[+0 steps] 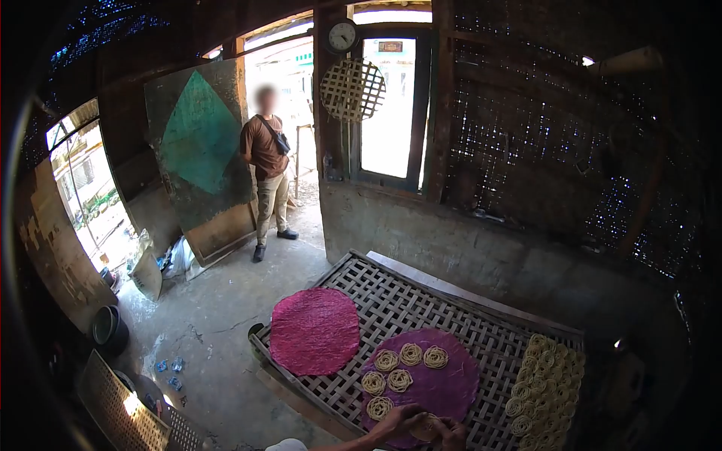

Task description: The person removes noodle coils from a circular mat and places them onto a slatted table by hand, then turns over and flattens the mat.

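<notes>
At the bottom edge of the head view, my left hand (406, 419) and my right hand (451, 434) are close together, fingers closed around a coil of pale noodle-like strands (424, 430). My hands partly hide this coil. Both are over the near edge of a round purple sheet (452, 373), which lies on a woven bamboo rack (391, 301). Several similar coils (400, 380) lie flat on the sheet's left and upper parts. To the left on the rack is a bright pink round sheet (314, 331).
Many coils cover a patch (547, 379) at the rack's right end. A person (267, 150) stands in the doorway beside an open door (199, 143). Dark buckets (110, 329) and a woven panel (124, 406) stand at left on the concrete floor (218, 331).
</notes>
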The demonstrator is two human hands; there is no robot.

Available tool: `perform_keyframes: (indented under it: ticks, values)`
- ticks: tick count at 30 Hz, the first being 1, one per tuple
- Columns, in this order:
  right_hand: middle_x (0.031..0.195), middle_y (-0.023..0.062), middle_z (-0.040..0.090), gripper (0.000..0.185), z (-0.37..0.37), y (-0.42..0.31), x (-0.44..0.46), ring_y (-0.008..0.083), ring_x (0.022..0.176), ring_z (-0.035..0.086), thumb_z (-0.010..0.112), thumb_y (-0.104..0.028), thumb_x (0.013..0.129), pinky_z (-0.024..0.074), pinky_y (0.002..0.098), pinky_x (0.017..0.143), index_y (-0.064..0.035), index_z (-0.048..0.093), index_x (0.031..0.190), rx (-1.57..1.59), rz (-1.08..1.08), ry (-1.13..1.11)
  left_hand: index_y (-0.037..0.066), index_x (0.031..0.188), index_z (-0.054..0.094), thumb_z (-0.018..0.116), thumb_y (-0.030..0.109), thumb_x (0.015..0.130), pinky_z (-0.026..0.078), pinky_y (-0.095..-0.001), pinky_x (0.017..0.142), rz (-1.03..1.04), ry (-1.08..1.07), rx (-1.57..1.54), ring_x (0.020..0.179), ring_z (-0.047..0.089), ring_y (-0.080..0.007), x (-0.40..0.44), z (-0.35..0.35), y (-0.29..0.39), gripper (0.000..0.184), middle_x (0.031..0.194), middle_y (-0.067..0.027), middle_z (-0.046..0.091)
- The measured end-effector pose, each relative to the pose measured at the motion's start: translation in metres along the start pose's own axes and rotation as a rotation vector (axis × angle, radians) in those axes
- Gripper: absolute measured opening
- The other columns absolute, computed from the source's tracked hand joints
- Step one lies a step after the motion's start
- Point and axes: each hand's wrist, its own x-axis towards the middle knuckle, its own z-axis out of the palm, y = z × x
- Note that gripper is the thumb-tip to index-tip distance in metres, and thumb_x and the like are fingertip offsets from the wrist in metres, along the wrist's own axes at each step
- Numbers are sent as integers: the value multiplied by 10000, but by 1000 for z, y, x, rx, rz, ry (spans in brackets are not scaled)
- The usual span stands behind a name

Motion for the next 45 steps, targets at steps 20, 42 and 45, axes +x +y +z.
perform_keyframes:
  ticks: [20,42,45]
  values:
    - [941,66,665,234,1,-6,10,161,792,630,679,-152,878,518,280,684,1,653,1053,-79,-34,19,5,1120,662,592,260,938,518,-361,786,174,155,151,912,664,-233,10,14,-22,321,1030,-148,701]
    - [810,55,627,226,-43,-36,56,155,591,578,658,-178,902,459,295,484,-5,643,1045,-281,-201,196,116,1339,541,740,182,724,360,-444,1072,162,649,811,1331,381,-331,7,-14,-70,650,1461,-158,395]
    - [832,71,636,255,-24,-46,40,152,621,600,677,-222,891,484,289,509,-32,648,1059,-272,-103,155,98,1370,505,630,279,859,298,-452,1113,206,607,913,1343,393,-349,12,-16,-87,556,1433,-213,437]
